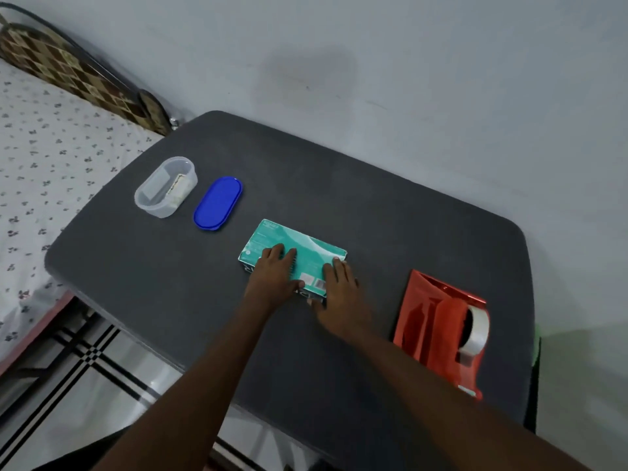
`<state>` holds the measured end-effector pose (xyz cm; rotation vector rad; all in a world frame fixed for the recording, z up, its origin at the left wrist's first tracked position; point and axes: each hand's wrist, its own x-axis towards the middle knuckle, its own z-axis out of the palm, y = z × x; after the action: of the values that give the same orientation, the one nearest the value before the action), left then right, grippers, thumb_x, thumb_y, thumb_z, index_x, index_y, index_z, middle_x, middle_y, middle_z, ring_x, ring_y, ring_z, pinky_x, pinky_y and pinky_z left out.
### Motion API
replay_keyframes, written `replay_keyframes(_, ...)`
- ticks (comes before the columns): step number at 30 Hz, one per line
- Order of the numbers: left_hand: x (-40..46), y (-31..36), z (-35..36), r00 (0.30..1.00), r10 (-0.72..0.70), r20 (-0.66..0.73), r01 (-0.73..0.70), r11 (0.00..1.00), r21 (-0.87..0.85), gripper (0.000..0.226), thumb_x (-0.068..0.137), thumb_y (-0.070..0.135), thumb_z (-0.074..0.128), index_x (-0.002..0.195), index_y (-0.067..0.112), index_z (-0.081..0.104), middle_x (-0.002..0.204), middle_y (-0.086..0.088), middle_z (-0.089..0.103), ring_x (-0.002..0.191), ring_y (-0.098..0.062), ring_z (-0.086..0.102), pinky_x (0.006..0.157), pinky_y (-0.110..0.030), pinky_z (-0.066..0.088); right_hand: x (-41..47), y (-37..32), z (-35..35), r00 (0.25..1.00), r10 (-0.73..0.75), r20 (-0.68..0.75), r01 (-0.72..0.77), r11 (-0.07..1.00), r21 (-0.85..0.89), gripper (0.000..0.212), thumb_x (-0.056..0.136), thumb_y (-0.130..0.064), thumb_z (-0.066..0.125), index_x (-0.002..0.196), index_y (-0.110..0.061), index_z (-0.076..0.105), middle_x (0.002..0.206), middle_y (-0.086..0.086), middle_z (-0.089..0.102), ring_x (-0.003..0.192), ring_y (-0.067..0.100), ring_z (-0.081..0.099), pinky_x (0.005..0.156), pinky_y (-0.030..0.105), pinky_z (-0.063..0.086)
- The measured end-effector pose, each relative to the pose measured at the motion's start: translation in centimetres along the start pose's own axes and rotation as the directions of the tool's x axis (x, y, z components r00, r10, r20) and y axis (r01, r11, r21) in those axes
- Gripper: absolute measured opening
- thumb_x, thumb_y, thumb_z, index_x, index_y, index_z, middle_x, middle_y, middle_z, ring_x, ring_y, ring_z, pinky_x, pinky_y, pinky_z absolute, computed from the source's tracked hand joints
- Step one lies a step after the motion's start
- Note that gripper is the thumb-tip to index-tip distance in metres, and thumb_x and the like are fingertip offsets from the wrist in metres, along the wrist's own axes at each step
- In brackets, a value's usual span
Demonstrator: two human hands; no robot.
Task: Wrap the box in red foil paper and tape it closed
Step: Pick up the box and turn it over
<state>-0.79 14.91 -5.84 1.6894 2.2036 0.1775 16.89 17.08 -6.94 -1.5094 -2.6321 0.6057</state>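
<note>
A teal box (307, 248) lies flat in the middle of the dark grey table (390, 205). My left hand (275, 275) rests on its near left part with straight fingers laid on top. My right hand (339, 292) touches the box's near right corner, fingers stretched along its edge. A folded sheet of red foil paper (416, 317) lies to the right on the table. On top of the foil sits a red tape dispenser (452, 338) with a roll of clear tape (477, 329).
A clear oval container (165, 186) and its blue lid (217, 202) sit at the table's far left. A bed with a patterned sheet (44, 171) stands left of the table. A wall runs behind it, tiled floor (102, 379) below.
</note>
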Motion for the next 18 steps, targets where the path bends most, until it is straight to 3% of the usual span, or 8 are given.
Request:
replay_keyframes(5,5.4,0.1,-0.8,0.992,0.121,0.016,-0.121,0.993,0.001,0.076,0.088,0.032,0.069,0.152,0.012,0.033,0.154,-0.016,0.031,0.14,-0.031,0.028,0.115,-0.04,0.028,4.8,1.9,-1.2,0.997,0.075,-0.019,-0.074,0.995,0.065,0.085,0.092,-0.043,0.063,0.158,-0.009,0.02,0.166,0.011,0.015,0.154,0.029,0.01,0.122,0.048,0.025)
replay_keyframes(11,12.4,-0.7,-1.8,0.959,0.283,-0.017,-0.282,0.958,0.051,0.077,0.082,0.039,0.074,0.147,0.014,0.043,0.143,-0.013,0.042,0.129,-0.029,0.037,0.11,-0.041,0.034,9.6,3.1,-1.5,0.982,0.162,-0.096,-0.156,0.985,0.072,0.085,0.089,-0.04,0.068,0.155,-0.007,0.025,0.163,0.014,0.022,0.152,0.032,0.016,0.12,0.051,0.028)
replay_keyframes(14,15.9,-1.6,-1.8,0.924,0.38,-0.05,-0.377,0.924,0.065,0.077,0.08,0.043,0.075,0.146,0.016,0.045,0.137,-0.01,0.044,0.125,-0.026,0.038,0.107,-0.039,0.036,12.5,2.8,-0.7,0.949,0.257,-0.18,-0.249,0.966,0.065,0.09,0.085,-0.044,0.069,0.153,-0.002,0.028,0.161,0.017,0.026,0.151,0.035,0.02,0.118,0.053,0.03)
replay_keyframes(18,19.1,-2.6,-1.8,0.87,0.488,-0.074,-0.483,0.872,0.075,0.075,0.082,0.048,0.071,0.145,0.016,0.047,0.133,-0.009,0.045,0.12,-0.026,0.039,0.105,-0.038,0.038,15.5,1.6,0.7,0.887,0.379,-0.264,-0.364,0.925,0.107,0.102,0.085,-0.058,0.065,0.157,-0.004,0.018,0.165,0.016,0.017,0.153,0.035,0.01,0.123,0.052,0.02)
